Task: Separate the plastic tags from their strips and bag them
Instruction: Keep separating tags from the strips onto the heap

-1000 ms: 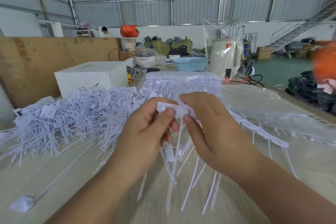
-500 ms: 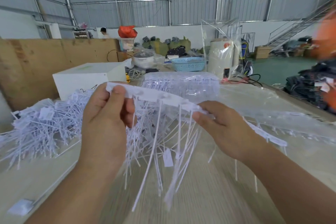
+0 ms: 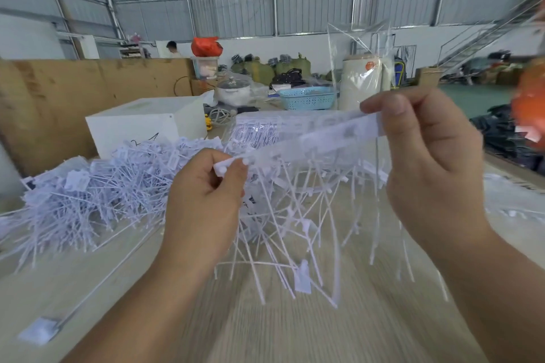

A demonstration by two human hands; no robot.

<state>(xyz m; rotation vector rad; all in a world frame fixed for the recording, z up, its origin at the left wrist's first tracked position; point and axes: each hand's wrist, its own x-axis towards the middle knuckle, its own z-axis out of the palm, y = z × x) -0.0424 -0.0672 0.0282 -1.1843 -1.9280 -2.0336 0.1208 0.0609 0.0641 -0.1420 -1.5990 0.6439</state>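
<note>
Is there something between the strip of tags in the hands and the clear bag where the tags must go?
Nothing visible blocks it. The left hand and right hand hold the strip in the air. The upright clear bag stands farther back; only the packed tags lie low between them.

- Our left hand (image 3: 203,206) is bare: no glove, ring or watch.
- Our right hand (image 3: 433,162) is bare too, nails short.
- Both forearms show no sleeves.

Matt white plastic tags (image 3: 295,215), woodgrain table (image 3: 295,333).
</note>
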